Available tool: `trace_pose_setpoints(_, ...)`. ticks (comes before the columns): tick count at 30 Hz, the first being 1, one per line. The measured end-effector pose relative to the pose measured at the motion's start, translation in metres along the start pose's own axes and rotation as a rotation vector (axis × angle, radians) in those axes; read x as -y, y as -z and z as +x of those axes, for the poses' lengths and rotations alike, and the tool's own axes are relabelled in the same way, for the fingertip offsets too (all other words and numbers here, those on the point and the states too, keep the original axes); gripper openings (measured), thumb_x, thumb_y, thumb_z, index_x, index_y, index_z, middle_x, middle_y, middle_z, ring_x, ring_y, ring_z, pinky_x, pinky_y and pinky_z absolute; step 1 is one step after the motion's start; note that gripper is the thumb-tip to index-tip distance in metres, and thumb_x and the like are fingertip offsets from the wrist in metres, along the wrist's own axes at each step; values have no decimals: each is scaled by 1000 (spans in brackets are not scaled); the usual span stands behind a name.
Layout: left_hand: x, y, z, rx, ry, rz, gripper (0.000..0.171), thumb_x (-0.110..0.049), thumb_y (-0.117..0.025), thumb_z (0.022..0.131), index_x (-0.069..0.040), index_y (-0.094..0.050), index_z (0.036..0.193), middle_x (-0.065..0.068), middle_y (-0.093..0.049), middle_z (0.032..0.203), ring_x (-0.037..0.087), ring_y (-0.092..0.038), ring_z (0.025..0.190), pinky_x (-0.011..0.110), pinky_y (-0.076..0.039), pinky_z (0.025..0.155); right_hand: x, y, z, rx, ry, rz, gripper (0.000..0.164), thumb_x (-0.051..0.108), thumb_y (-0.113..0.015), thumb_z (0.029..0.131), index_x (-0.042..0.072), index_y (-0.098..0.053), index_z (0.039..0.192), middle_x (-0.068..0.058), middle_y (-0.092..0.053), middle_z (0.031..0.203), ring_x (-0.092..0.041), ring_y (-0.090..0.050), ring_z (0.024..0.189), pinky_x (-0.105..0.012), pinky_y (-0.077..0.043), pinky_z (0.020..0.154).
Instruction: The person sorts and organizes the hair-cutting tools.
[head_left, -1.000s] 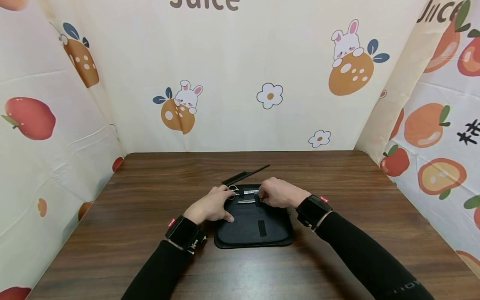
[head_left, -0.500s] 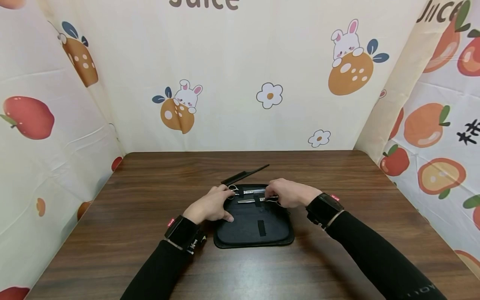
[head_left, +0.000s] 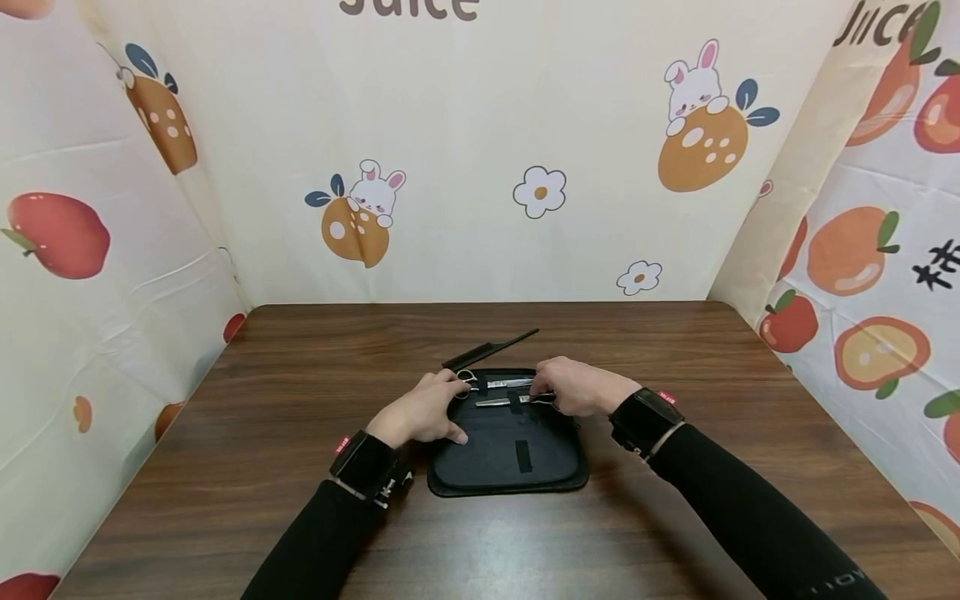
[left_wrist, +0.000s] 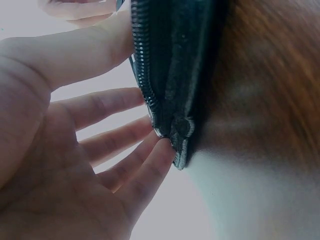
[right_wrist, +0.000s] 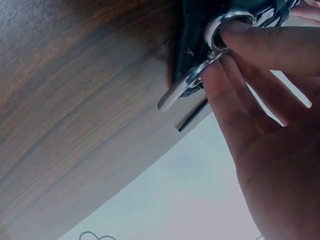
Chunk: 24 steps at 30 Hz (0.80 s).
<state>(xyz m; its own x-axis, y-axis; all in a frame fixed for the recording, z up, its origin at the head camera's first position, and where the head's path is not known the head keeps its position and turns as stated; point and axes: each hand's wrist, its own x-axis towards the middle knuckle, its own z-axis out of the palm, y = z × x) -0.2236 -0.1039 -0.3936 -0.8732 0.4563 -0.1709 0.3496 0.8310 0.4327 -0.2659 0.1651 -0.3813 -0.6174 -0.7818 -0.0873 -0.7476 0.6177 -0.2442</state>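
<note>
A black zip case (head_left: 487,462) lies opened flat on the table. Across its upper part sit two pairs of scissors held by dark straps. My right hand (head_left: 581,387) pinches the handle of the lower scissors (head_left: 491,402); in the right wrist view the thumb is at a metal finger ring (right_wrist: 210,34). Above them are the upper scissors (head_left: 510,383), with handle rings near my left fingertips. My left hand (head_left: 423,410) rests on the case's left edge, fingers nearly straight. Its fingertips touch the zipped edge (left_wrist: 145,65) in the left wrist view.
A black tail comb (head_left: 480,355) lies behind the case, its thin tail pointing right. An unused strap (head_left: 522,456) lies on the case's lower half. The brown wooden table (head_left: 315,350) is bounded by printed cloth walls.
My right hand has shifted right along the lower scissors, uncovering more of both pairs of scissors, then stayed nearly still. My left hand and the case have not visibly moved.
</note>
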Motion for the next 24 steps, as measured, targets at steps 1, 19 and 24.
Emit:
trace_pose_setpoints(1,0,0,0,0,-1,1,73,-28,-81,76,-11,-48,139,8,-39,142,27,-35,128,43,-40,97,0,0,0,4,-4,-1,38,-16,-58,77,10,-73,101,-1,-60,94,-15,-57,85,-31,-49,77)
trace_pose_setpoints(19,-2,0,-1,9,9,1,73,-28,-80,77,-12,-48,140,8,-39,142,27,-34,129,42,-40,97,13,-2,8,-16,-37,71,32,-12,-64,78,9,-72,101,-2,-60,97,-14,-56,85,-31,-50,76)
trace_pose_setpoints(24,-2,1,-1,10,13,5,73,-29,-81,76,-13,-48,140,7,-40,141,27,-34,129,41,-40,97,18,-5,11,-33,-55,77,29,-9,-66,79,9,-70,102,-2,-60,97,-15,-55,85,-32,-49,76)
